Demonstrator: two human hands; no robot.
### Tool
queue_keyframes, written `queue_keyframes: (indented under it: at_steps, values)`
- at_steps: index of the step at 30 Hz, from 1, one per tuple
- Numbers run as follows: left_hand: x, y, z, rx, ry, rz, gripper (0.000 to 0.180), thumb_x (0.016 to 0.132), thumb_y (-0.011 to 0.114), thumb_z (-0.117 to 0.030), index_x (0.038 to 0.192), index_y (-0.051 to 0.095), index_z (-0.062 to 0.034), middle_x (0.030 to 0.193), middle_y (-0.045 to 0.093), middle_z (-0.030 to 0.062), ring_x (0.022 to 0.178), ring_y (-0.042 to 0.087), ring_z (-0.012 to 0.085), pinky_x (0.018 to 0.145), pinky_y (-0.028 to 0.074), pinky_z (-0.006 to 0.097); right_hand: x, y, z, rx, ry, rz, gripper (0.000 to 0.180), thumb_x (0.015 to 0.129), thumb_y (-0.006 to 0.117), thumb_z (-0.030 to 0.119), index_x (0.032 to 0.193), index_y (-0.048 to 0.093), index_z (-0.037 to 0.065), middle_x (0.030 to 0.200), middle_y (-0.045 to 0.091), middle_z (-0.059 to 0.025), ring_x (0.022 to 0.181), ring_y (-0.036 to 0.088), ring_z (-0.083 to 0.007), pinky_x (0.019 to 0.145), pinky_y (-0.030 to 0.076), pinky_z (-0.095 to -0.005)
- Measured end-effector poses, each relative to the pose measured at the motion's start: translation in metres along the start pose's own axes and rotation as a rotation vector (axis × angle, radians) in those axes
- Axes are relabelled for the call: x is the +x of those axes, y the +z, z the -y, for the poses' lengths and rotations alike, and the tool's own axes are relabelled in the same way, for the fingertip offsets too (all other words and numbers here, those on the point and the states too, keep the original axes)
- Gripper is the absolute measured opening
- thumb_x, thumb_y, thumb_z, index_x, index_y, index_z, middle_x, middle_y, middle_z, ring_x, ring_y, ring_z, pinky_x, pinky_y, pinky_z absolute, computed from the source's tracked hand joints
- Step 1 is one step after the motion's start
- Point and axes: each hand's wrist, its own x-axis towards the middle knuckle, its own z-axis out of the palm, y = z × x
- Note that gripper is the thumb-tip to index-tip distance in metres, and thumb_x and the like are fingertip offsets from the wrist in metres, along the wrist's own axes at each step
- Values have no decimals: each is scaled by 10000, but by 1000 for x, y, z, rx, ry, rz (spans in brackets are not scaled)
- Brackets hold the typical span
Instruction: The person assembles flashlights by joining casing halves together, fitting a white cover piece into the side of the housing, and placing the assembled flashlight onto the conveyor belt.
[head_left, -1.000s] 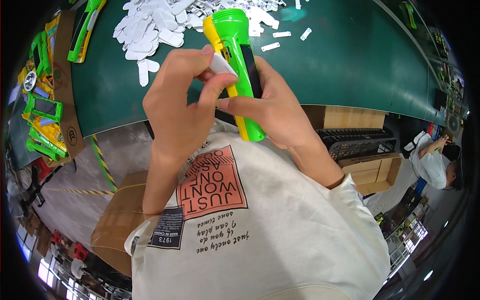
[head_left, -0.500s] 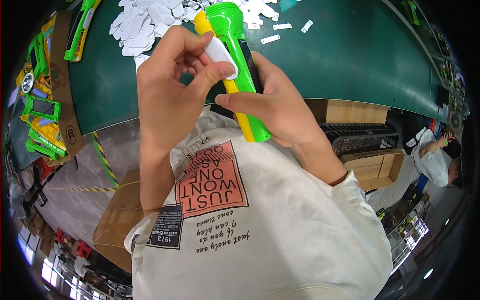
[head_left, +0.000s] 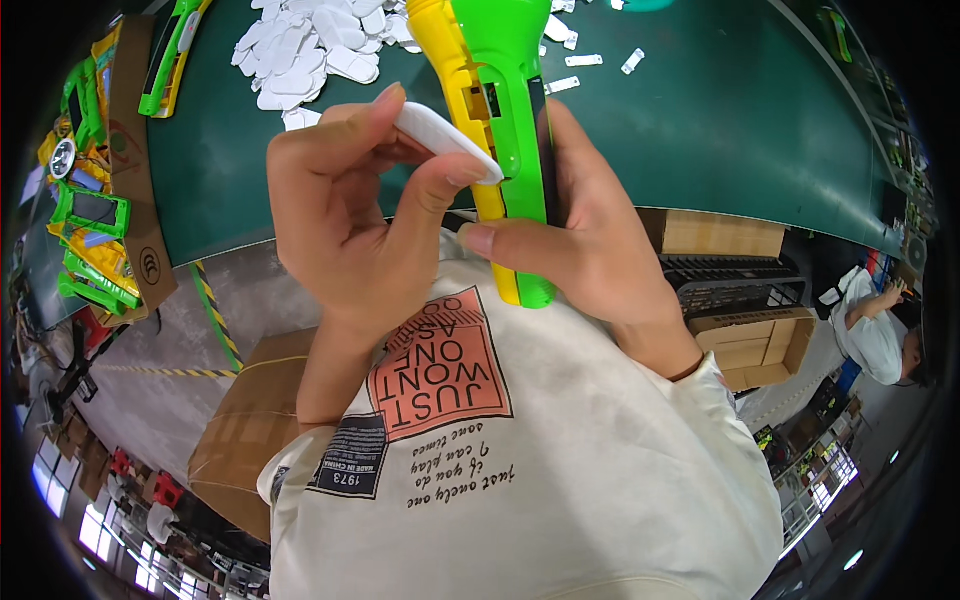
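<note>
A green and yellow flashlight point(head_left: 515, 150) is gripped in my right hand point(head_left: 570, 235), its wide head pointing away from me and cut off by the top edge. My thumb presses on its near end; the other fingers go behind it. Between the thumb and fingertips of my left hand point(head_left: 350, 210) is a white oval plastic cover point(head_left: 440, 140). One end of the cover touches the flashlight's side, while its other end tilts away. Beside it an opening point(head_left: 488, 100) in the flashlight body shows dark inner parts.
White covers point(head_left: 310, 50) lie piled on the green table point(head_left: 720, 120), with small white strips point(head_left: 583, 61) to the right. Another flashlight point(head_left: 172, 60) rests at the left by a cardboard box point(head_left: 130, 150) of green and yellow parts. A black crate point(head_left: 735, 280) and an open carton point(head_left: 760, 350) stand lower right.
The cover was lying against the flashlight's side; now its far end is swung out and the opening shows. The flashlight has come closer and shifted right.
</note>
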Motion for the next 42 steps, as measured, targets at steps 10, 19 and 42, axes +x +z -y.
queue_keyframes:
  at_steps: [10,19,42]
  values:
    - [11,-13,2,218,142,187,419,768,666,123,1124,454,62,949,576,205,716,646,214,637,560,292,-1,0,2,80,81,8,584,727,660,-35,1249,404,21,1045,518,-43,956,513,-117,800,427,-258]
    - [-4,-17,9,223,384,164,283,855,616,-6,1128,543,2,910,614,195,734,647,261,593,539,294,-3,8,-8,25,-102,-77,653,714,645,-87,1289,353,16,1028,516,-34,927,513,-99,792,423,-239]
    - [9,-37,-22,71,279,478,394,685,706,103,1008,487,47,846,616,231,687,644,311,600,560,378,-13,0,-13,-210,-350,34,791,680,626,-80,1356,222,11,1180,454,-90,1075,461,-140,913,367,-285]
